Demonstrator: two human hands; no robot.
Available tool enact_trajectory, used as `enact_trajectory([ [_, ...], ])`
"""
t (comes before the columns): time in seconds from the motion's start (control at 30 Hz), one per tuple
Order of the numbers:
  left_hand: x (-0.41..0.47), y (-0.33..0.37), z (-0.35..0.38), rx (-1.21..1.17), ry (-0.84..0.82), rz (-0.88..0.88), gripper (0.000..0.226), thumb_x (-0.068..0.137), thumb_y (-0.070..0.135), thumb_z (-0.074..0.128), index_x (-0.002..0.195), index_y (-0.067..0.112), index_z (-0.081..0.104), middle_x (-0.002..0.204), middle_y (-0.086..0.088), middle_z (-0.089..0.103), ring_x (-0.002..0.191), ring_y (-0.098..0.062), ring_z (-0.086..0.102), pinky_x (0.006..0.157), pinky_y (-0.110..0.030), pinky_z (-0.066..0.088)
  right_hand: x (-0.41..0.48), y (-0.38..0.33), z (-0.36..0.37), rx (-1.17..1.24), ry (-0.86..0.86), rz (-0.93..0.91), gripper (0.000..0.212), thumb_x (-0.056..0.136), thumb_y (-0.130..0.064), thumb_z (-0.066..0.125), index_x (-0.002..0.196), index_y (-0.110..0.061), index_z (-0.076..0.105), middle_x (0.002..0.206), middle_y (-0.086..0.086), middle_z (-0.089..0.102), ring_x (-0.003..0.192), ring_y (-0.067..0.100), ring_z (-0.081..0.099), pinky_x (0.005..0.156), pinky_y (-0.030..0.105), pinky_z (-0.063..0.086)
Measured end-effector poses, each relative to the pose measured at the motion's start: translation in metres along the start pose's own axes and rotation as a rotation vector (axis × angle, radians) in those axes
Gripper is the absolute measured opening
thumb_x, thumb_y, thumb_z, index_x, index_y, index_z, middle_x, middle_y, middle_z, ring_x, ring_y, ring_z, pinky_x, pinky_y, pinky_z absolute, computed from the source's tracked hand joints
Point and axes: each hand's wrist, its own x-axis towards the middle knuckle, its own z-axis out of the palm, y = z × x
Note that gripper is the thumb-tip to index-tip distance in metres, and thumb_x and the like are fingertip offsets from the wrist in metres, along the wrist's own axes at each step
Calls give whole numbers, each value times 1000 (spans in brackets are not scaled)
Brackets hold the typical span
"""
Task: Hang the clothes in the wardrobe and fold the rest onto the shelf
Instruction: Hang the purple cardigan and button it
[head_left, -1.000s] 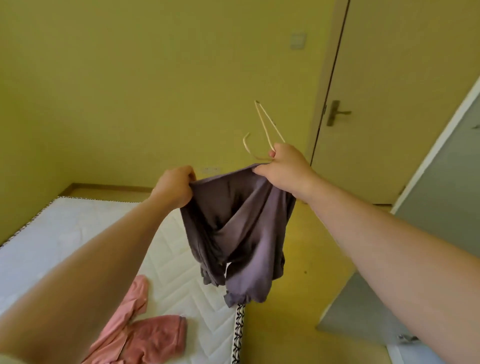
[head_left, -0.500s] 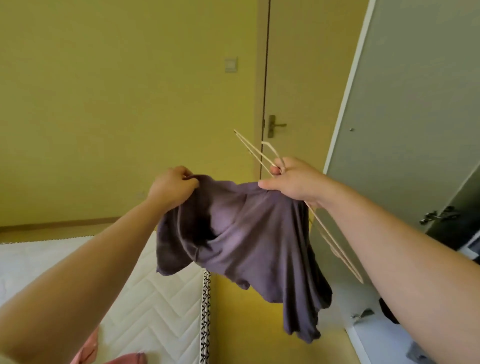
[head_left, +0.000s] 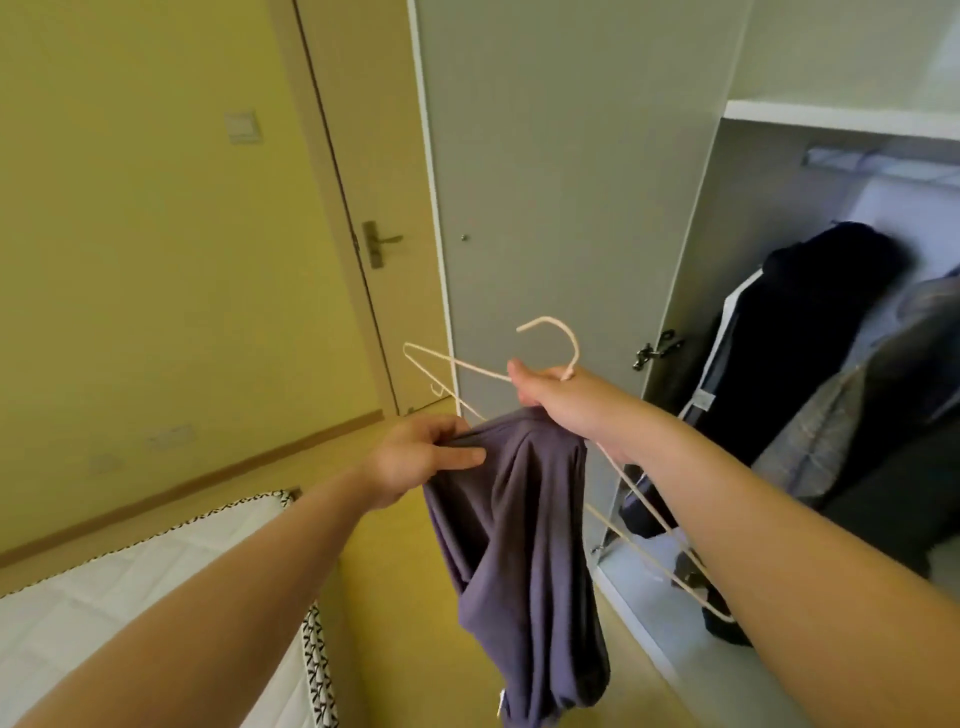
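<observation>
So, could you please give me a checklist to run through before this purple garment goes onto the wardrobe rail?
1. Right hand grips hanger: ok.
2. Left hand pinches purple garment: ok.
3. Garment seated over both hanger ends: not ok, the lower end is bare.
4. Wardrobe door open: ok.
5. Free room on rail beside dark clothes: cannot tell, blurred.

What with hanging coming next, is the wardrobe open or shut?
Open: the door of the wardrobe stands swung out, showing a white shelf, a rail and dark clothes hanging inside.
</observation>
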Motion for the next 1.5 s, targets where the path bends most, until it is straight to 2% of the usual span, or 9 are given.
enact_trajectory([
  [0.17,43,21,48,787,-161,-35,35,97,45,58,87,12,65,77,0,61,69,-15,54,56,-13,37,-26,54,-38,21,90,108,50,96,-62,47,69,-20,57,64,-11,55,67,10,49,68,28,35],
  [0.4,98,42,116,328,-483,-113,32,73,37,79,89,11,74,97,-12,74,91,-24,68,92,-38,55,-75,107,-88,37,305,268,49,97,-56,49,76,-13,60,77,1,55,79,15,52,74,31,37],
  [0.63,136,125,174,127,-767,-75,18,82,6,67,70,17,73,81,-8,71,75,-19,68,71,-26,55,-131,124,-113,113,634,370,55,100,-54,45,82,-4,57,80,20,56,75,23,56,76,37,42],
  [0.77,163,151,208,305,-732,22,22,92,9,64,74,15,75,83,-8,74,81,-23,70,81,-34,56,-152,130,-106,141,830,425,46,102,-48,44,93,-8,65,90,4,69,85,19,66,87,37,52],
  [1.07,219,123,263,421,-391,143,22,98,14,58,112,-3,61,108,-19,62,105,-36,61,90,-41,51,-187,122,-73,485,1164,551,40,98,-42,54,67,-18,51,65,7,43,53,16,33,49,25,30],
  [1.23,231,114,272,298,-509,171,18,100,13,55,84,9,63,104,-22,68,105,-38,65,98,-52,51,-194,113,-55,530,1043,640,43,98,-36,55,61,-16,54,51,0,45,46,12,34,45,21,29],
  [1.33,198,127,266,329,-665,282,24,101,15,53,79,12,62,87,-15,68,87,-30,66,83,-38,53,-189,115,-50,373,1037,695,43,97,-37,56,60,-16,60,60,2,48,54,16,40,47,22,35],
  [1.43,163,143,258,429,-809,407,25,101,14,55,76,15,60,74,-4,59,73,-18,57,73,-32,46,-182,111,-56,332,1144,602,13,97,-32,58,91,-27,68,73,2,49,60,16,43,47,22,39],
  [1.5,147,153,252,471,-864,501,19,98,14,57,80,15,62,76,-7,60,76,-19,56,77,-38,45,-177,108,-63,425,1181,511,24,96,-29,57,119,-34,58,73,4,47,56,15,41,44,23,37],
])
